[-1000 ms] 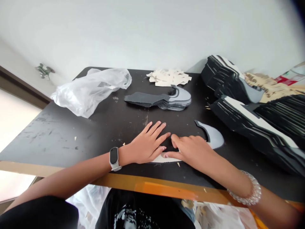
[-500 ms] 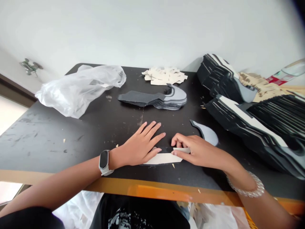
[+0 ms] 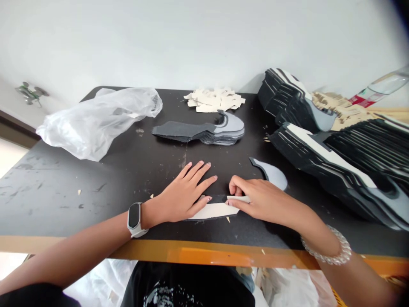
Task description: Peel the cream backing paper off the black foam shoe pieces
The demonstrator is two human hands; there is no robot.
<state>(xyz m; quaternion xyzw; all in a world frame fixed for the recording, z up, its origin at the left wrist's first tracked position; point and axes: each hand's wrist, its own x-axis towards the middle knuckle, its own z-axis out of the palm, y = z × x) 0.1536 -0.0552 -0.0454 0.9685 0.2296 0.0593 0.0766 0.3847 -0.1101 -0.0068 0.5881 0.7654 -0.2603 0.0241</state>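
White-faced dark cut-out [image 3: 214, 210] lies flat on the black table [image 3: 115, 181] near its front edge, its left part under the person's left hand [image 3: 179, 195], whose fingers are spread wide and grip nothing. Further right, the right hand [image 3: 258, 198] pinches a pale strip [image 3: 239, 198] between thumb and curled fingers, with a grey curved piece [image 3: 276, 175] showing just beyond that hand.

Bright light fills the wall [image 3: 191, 42], glare greys the table [image 3: 41, 192] at left, soft shadow edges the back stack [image 3: 281, 96], and darkness clips the upper-right corner.
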